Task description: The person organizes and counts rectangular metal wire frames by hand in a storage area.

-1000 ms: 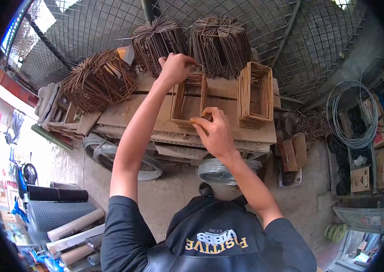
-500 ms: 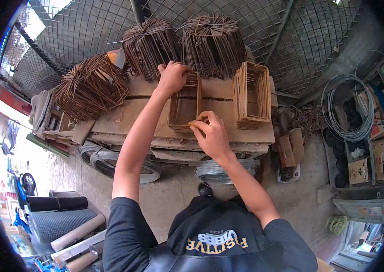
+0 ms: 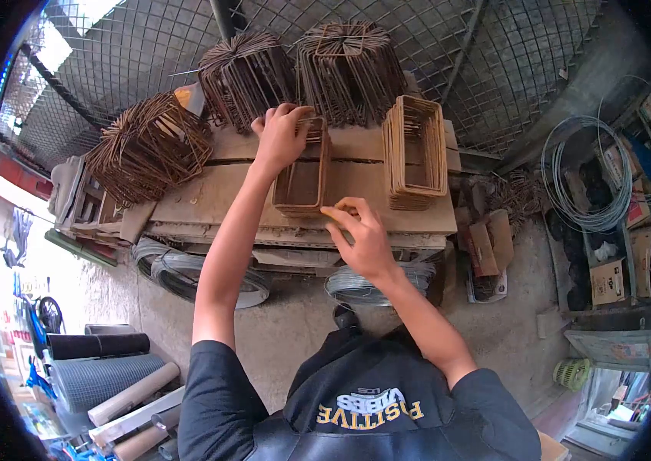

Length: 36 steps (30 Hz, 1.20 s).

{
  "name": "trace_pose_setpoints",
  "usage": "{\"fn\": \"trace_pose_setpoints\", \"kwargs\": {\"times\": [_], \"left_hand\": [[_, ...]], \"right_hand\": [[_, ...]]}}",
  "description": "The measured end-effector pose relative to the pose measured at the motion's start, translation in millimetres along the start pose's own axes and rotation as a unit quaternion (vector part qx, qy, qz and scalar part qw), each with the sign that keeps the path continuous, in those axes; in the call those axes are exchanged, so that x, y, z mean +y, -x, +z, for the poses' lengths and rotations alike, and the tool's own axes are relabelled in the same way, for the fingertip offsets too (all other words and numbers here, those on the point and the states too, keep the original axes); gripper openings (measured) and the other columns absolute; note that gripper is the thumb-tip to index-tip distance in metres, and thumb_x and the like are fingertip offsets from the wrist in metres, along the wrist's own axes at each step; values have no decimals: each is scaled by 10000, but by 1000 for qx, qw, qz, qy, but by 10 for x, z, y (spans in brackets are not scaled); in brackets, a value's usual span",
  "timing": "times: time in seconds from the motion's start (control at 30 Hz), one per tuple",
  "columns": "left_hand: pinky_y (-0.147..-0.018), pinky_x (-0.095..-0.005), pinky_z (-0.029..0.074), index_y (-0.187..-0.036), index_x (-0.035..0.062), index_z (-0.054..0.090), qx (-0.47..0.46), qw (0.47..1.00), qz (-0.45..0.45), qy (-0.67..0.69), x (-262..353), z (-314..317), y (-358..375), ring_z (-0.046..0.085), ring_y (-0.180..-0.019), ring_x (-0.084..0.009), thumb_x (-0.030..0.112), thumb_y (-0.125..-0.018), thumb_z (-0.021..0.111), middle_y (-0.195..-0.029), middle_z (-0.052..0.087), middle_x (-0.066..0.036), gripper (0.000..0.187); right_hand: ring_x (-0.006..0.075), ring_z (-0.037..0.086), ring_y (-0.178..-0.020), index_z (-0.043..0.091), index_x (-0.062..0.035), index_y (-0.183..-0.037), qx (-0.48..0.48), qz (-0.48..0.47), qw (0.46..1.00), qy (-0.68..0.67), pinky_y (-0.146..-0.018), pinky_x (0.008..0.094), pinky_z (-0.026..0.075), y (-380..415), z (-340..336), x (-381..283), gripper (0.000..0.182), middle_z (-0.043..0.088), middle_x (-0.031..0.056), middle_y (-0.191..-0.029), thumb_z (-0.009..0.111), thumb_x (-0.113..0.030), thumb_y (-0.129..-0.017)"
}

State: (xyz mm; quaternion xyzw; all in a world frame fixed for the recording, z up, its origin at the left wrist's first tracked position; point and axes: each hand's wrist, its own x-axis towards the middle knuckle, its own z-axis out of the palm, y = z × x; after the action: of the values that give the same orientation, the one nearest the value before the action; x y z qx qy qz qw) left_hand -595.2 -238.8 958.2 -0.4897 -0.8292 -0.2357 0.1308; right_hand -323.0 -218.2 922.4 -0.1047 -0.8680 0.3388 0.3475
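A stack of rectangular rusty steel stirrups [image 3: 301, 207] lies on the wooden bench, slightly left of its middle. My left hand [image 3: 281, 138] is at the far end of this stack, its fingers curled over the top edge; the exact grip is partly hidden. At the near right corner, my right hand [image 3: 360, 234] has its thumb and forefinger apart, with a fingertip touching or very close to the steel. Another neat stack of stirrups [image 3: 396, 154] stands to the right, apart from both hands.
Along the back of the bench [image 3: 225, 201] are bundles of rusty stirrups [image 3: 245, 73], [image 3: 352, 69], with another bundle [image 3: 149, 146] at left. Wire mesh [image 3: 149, 46] rises behind. Wire coils [image 3: 210, 280] sit below the front edge. A wire coil [image 3: 591, 180] hangs at right.
The view has shifted slightly, moving the bench leftward in the frame. My right thumb and forefinger look a little wider apart at the corner; my left hand stays at the far end.
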Motion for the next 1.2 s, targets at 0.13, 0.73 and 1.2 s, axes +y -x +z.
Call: {"fn": "trace_pose_setpoints", "kwargs": {"times": [0.13,0.73,1.2], "left_hand": [[-1087,-534,359,-1333,189,701,54,997,-11,51,295,-164,294,553,-1283,-326,222,-1004,669,-1307,653,-104,332],[-906,-344,487,-1111,10,723,202,904,-255,276,2901,1026,2862,638,-991,-223,11,-971,658,-1082,721,-104,154],[-764,-325,517,-1155,39,716,-166,873,-299,349,4566,2618,3336,628,-843,-136,63,-960,658,-940,713,-60,204]], "right_hand": [[288,676,-954,768,-97,-1180,11,14,999,-27,-852,423,547,434,-338,131,265,638,103,-1119,749,-87,-916],[249,650,-907,742,-60,-1210,73,357,931,2,-813,373,531,2767,-2470,1566,227,623,114,-1176,660,-127,-1009],[248,695,-865,729,-92,-1230,-54,498,864,-53,-803,378,555,4324,-3167,3249,259,703,123,-1093,697,-137,-977]]}}
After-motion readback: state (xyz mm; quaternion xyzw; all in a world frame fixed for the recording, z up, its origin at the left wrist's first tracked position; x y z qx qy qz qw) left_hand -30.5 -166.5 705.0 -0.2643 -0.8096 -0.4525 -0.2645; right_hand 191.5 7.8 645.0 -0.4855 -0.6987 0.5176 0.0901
